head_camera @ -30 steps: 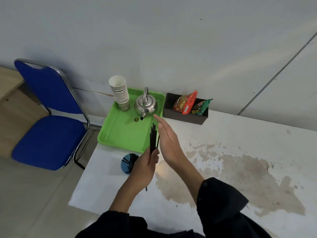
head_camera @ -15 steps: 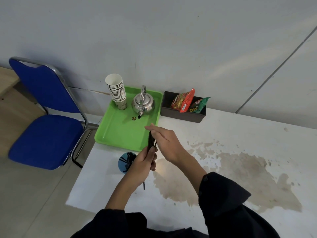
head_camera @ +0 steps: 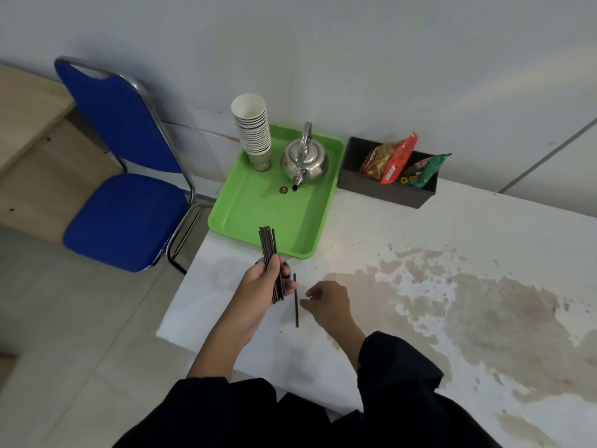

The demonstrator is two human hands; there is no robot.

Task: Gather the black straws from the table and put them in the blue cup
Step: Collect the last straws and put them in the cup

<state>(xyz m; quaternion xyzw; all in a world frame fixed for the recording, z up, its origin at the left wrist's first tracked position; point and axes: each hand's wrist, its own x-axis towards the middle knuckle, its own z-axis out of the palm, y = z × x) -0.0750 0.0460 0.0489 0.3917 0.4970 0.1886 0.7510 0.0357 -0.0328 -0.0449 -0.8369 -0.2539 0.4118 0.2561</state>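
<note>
Head view, one entry per item.

Left hand [head_camera: 261,282]: yours, its fingers clamped round a bundle of black straws [head_camera: 270,253], held upright-tilted above the near left corner of the bench [head_camera: 420,227], tips reaching over the edge of the green tray [head_camera: 258,218].

Loose straw [head_camera: 296,300]: one, lying flat on the bench between your two hands, running near to far.

Right hand [head_camera: 326,302]: yours, just beside the loose straw, its fingers curled and slightly apart, holding nothing.

Blue cup [head_camera: 259,262]: almost wholly hidden behind your left hand; only a sliver of rim shows, close to the near edge of the tray. Contents cannot be told.

Also present: kettle [head_camera: 304,161] and stack of paper cups [head_camera: 253,130] on the tray; dark box of snack packets [head_camera: 387,176]; blue chair [head_camera: 122,176].

Step in hand, as judged: gathering, last straw in sight. Next move calls for you to pinch the thin straw off the flat surface, add it to the bundle, then lower the lot into the cup.
</note>
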